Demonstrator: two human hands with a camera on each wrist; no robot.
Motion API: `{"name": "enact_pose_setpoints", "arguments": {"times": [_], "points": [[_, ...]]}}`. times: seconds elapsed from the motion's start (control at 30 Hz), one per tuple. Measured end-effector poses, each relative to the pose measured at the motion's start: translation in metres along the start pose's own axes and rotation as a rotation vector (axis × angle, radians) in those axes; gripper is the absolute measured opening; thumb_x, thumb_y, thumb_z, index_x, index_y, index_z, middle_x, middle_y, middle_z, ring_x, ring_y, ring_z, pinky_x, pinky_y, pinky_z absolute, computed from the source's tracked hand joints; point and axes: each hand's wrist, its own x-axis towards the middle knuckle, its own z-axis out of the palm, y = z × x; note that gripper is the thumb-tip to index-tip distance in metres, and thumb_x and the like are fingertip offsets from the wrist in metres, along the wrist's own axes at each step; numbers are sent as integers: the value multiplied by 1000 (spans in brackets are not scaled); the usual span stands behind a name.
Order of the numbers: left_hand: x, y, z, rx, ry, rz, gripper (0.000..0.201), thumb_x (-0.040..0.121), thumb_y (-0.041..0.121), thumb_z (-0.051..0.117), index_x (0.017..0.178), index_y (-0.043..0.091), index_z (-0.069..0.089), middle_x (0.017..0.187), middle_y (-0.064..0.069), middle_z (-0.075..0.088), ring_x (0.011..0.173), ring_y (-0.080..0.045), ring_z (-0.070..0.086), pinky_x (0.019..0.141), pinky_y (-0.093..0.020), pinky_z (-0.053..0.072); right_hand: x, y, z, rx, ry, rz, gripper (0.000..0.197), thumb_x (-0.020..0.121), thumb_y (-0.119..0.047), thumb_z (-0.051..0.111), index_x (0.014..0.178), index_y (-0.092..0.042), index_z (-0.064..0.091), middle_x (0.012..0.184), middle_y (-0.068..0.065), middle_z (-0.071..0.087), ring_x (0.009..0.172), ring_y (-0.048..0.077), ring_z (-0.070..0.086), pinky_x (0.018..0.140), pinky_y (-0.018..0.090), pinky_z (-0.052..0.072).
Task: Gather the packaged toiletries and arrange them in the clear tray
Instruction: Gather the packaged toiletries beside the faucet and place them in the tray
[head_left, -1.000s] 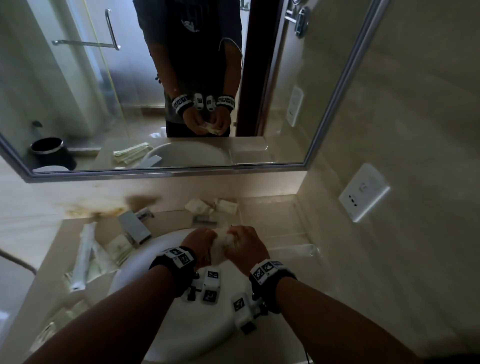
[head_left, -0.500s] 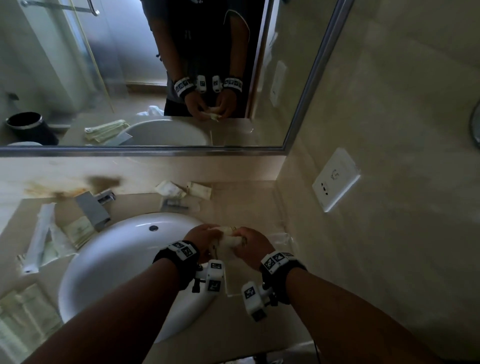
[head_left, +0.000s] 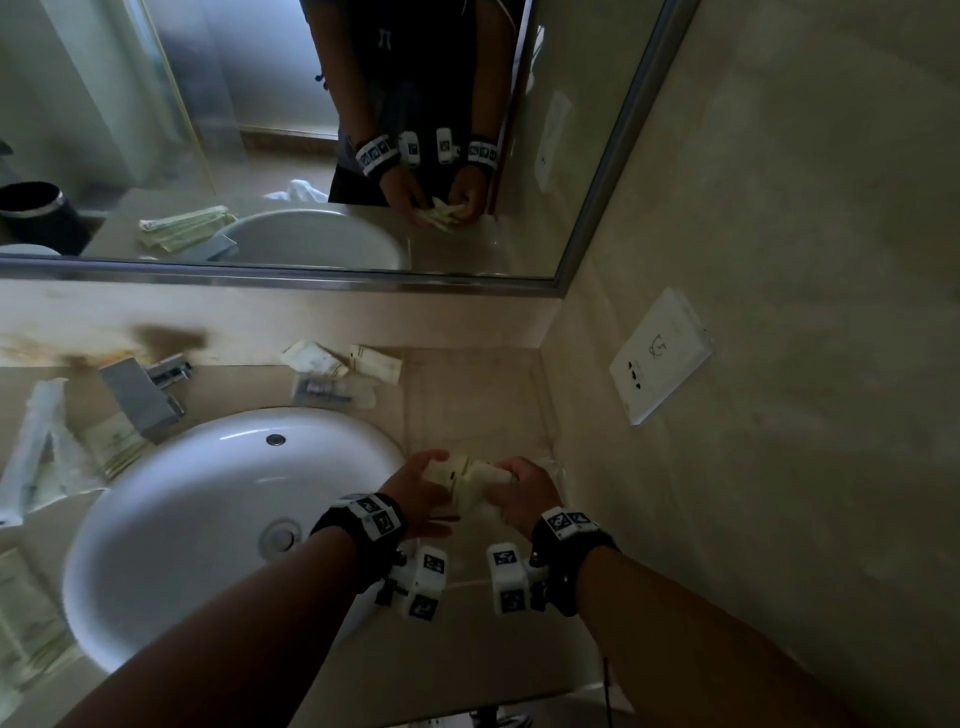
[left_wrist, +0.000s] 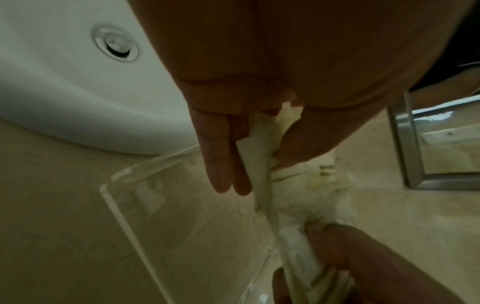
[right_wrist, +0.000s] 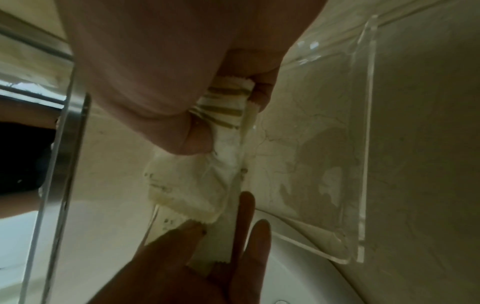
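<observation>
Seen from the head camera, two bare forearms with black wristbands reach forward from the 6 o'clock edge and meet just right of centre. The left hand (head_left: 415, 491) and the right hand (head_left: 522, 491) hold between them a small bundle of cream sachets (head_left: 467, 480), flat paper packets with zigzag-cut ends. In the left wrist view the left hand's fingers (left_wrist: 221, 160) lie fairly straight along one side of the bundle with the thumb pressing from the other side, pinching it. In the right wrist view the right hand's thumb and curled fingers grip the striped end of the sachets (right_wrist: 223, 107). The bundle is held just above the clear tray (left_wrist: 124, 222), a shallow transparent box that sits on the beige stone surface (head_left: 467, 405), at about 3 o'clock from the white oval basin (head_left: 208, 509) and close to its rim; whether the sachets touch the tray floor cannot be told. Farther back, at 12 o'clock from the hands, more loose packets (head_left: 343, 364) lie on the surface by the back wall. At 10 o'clock a square metal tap (head_left: 143, 400) stands behind the basin, with other wrapped toiletries (head_left: 62, 447) to its left. Farthest away, a framed mirror (head_left: 597, 171) reflects the person's hands, and a white socket plate (head_left: 660, 358) sits on the right wall.
</observation>
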Motion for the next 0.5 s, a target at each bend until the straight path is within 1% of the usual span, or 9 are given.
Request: {"name": "enact_pose_setpoints", "arguments": {"times": [0.07, 0.1, 0.17, 0.23, 0.27, 0.3, 0.37, 0.43, 0.5], "points": [[1, -4, 6, 8, -9, 4, 48, 91, -6, 52, 121, 31, 50, 107, -17, 59, 84, -35, 66, 80, -55, 56, 2, 4, -2, 35, -13, 18, 25, 82, -19, 67, 105, -24, 60, 88, -5, 63, 72, 9, 58, 54, 20, 43], [2, -6, 7, 1, -8, 4, 47, 90, -6, 53, 122, 29, 50, 113, -19, 59, 87, -37, 65, 81, -55, 55, 2, 5, -2, 46, -22, 20, 26, 82, -19, 67, 107, -23, 61, 90, -3, 64, 72, 9, 58, 53, 19, 43], [6, -9, 6, 80, 15, 8, 47, 90, 1, 58, 131, 23, 49, 128, -20, 54, 107, -40, 61, 92, -55, 52, 4, 7, -1, 51, -41, 21, 30, 83, -19, 68, 113, -20, 63, 94, -1, 65, 74, 10, 59, 53, 18, 43], [13, -13, 1, 303, 77, 33, 58, 87, 26, 70, 139, 16, 47, 147, -13, 38, 132, -31, 45, 110, -37, 40, 5, 9, 0, 26, -58, 23, 34, 83, -19, 68, 117, -18, 63, 98, 0, 65, 80, 14, 61, 55, 20, 43], [15, -12, -1, 391, 81, 68, 69, 82, 37, 73, 140, 13, 46, 153, -9, 30, 139, -25, 37, 113, -28, 32, 4, 9, 0, 11, -61, 20, 35, 83, -20, 68, 117, -18, 63, 100, 0, 65, 83, 15, 61, 56, 20, 43], [17, -12, -1, 473, 111, 103, 76, 79, 45, 74, 141, 13, 45, 155, -6, 27, 141, -22, 34, 113, -24, 28, 5, 10, -1, -1, -55, 19, 34, 83, -20, 67, 117, -18, 63, 100, 0, 64, 83, 15, 60, 57, 20, 42], [22, -14, 0, 539, 146, 150, 78, 78, 47, 74, 142, 13, 45, 155, -5, 31, 140, -22, 34, 114, -23, 25, 7, 12, -3, -29, -38, 34, 34, 84, -22, 66, 117, -16, 62, 101, 0, 62, 84, 15, 58, 58, 21, 42], [30, -13, -3, 622, 187, 188, 76, 81, 45, 72, 142, 11, 43, 154, -8, 31, 141, -23, 34, 114, -23, 23, 11, 14, -7, -90, -28, 61, 35, 85, -24, 63, 119, -15, 62, 105, 3, 63, 91, 21, 59, 68, 24, 44], [37, -14, -5, 780, 158, 244, 77, 86, 47, 65, 145, 7, 36, 156, -12, 26, 143, -27, 29, 117, -29, 20, 15, 19, -12, -192, -6, 87, 36, 85, -25, 59, 119, -15, 62, 115, 8, 64, 99, 27, 60, 75, 28, 43]]}}
